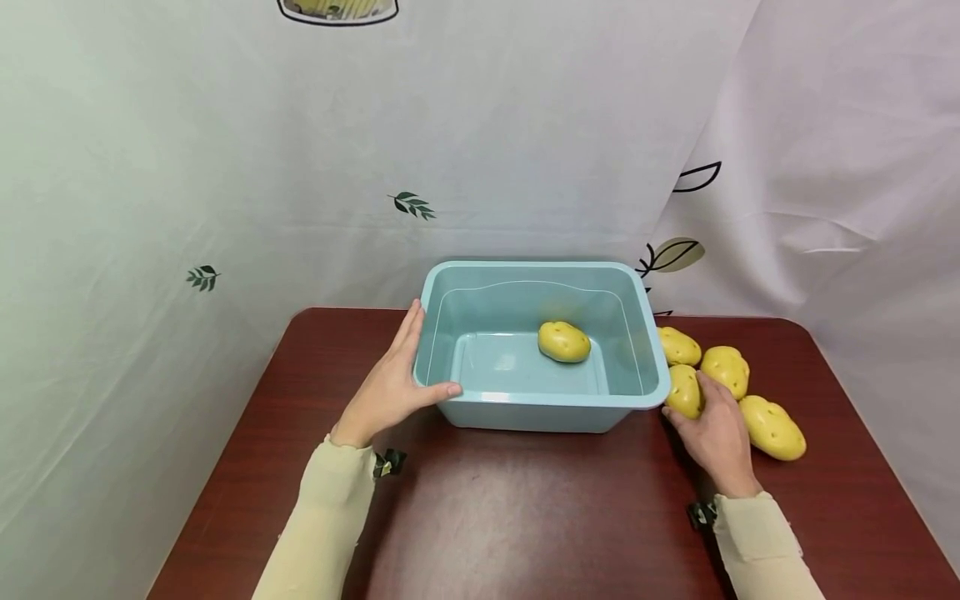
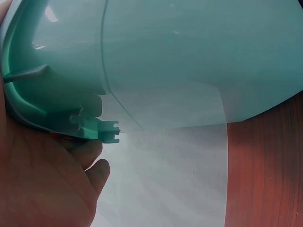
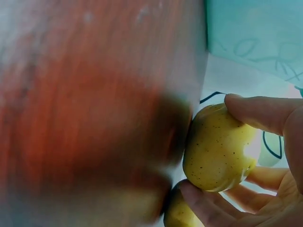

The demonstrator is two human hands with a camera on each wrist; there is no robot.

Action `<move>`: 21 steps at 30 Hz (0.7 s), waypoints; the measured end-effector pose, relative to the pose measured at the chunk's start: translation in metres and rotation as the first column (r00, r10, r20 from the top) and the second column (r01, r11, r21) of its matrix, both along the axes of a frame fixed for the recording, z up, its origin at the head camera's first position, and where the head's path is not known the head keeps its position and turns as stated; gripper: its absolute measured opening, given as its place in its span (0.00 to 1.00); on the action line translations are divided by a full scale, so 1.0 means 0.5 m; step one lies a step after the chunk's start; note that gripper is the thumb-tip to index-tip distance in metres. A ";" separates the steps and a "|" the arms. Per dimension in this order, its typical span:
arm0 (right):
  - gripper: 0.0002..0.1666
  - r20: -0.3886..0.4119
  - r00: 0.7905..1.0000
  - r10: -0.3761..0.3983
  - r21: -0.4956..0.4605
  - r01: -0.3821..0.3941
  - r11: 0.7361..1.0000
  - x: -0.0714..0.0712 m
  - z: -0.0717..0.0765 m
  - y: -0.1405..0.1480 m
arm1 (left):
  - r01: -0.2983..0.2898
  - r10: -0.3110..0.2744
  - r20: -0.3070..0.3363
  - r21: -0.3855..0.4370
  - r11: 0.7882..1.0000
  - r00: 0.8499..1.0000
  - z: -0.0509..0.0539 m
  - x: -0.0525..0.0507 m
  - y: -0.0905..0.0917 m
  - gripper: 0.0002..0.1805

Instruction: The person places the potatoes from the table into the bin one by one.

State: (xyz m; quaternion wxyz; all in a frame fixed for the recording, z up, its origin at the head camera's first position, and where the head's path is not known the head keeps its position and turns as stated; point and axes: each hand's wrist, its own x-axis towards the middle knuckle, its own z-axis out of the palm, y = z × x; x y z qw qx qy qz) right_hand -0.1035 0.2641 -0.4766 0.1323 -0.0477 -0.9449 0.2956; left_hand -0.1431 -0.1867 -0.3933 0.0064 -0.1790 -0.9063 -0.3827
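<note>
Rests the left hand (image 1: pixel 390 383) straight-fingered against the tub (image 1: pixel 525 415) at its near left corner, seemingly to steady it, and grips a potato (image 1: pixel 681 392) just right of it in the right hand (image 1: pixel 718 432).

Left hand (image 1: pixel 387 385) spread, fingers seemingly straight; right hand (image 1: pixel 718 435) curled.

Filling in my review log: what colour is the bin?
The bin is pale blue, showing best in the head view.

Pale yellow cloth left sleeve (image 1: pixel 318 504) and cream cloth right sleeve (image 1: pixel 761 537), with a small dark blocky device (image 1: pixel 389 462) at the left cuff, another at the right
</note>
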 end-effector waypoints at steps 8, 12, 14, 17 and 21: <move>0.46 -0.012 1.000 -0.014 -0.029 0.013 0.999 0.003 0.011 0.000 | 0.004 -0.004 -0.001 0.003 1.000 1.000 -0.001 -0.001 0.000 0.66; 0.47 -0.009 1.000 -0.025 -0.039 0.024 0.999 0.003 0.015 0.000 | 0.006 -0.006 -0.003 0.002 1.000 1.000 -0.003 -0.001 -0.001 0.66; 0.47 -0.011 1.000 -0.026 -0.040 0.026 0.999 0.003 0.017 -0.001 | 0.004 -0.004 -0.003 0.002 1.000 1.000 -0.002 -0.001 -0.001 0.66; 0.48 -0.010 0.999 -0.032 -0.042 0.031 0.999 0.004 0.021 -0.002 | 0.004 -0.004 -0.002 0.005 1.000 1.000 -0.003 -0.001 -0.001 0.66; 0.48 -0.013 0.999 -0.041 -0.044 0.040 0.998 0.006 0.028 -0.004 | 0.002 -0.002 -0.003 0.007 1.000 1.000 -0.004 -0.002 -0.001 0.66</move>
